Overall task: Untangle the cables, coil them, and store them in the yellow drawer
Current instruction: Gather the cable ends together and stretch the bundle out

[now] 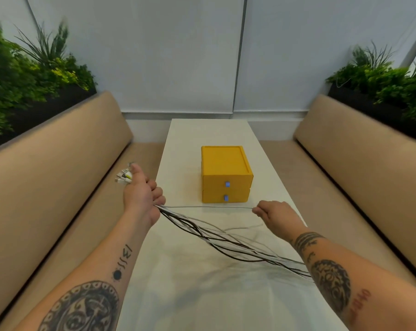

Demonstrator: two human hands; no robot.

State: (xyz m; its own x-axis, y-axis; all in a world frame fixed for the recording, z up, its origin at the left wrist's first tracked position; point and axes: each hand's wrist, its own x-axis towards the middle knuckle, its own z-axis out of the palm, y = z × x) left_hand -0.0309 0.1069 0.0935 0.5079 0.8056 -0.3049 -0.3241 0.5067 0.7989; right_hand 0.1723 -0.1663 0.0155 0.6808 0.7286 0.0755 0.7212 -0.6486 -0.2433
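Pale wall panels (154,56) fill the top of the frame, with leafy planters (23,80) at upper left and upper right, and tan padded seats (59,151) running down both sides. Down the middle, a long white bench (202,134).

Centre frame, on the bench, sits the yellow drawer unit (226,163). It has two drawers stacked, the top drawer (214,182) and the bottom drawer (214,197), both closed flush, each with a small blue tab on its front.

Now to the hands, both just below the unit. The left hand (142,197), left of centre, is wrapped in a fist around a whole bundle of cables (214,235), dark and light strands together, thumb raised. The plug ends (124,176) poke out past the hand, toward the left seat.

From the bottom of that fist the bundle fans out and sweeps down across the bench toward the lower right, strands crossing over one another, and disappears behind the right forearm.

The right hand (276,216), right of centre, has its fingertips pinched on a single pale cable (207,207). That strand runs taut and nearly level between the two hands, just in front of the bottom drawer, apart from the rest of the bundle.

No cable is coiled yet, and none is in a drawer.
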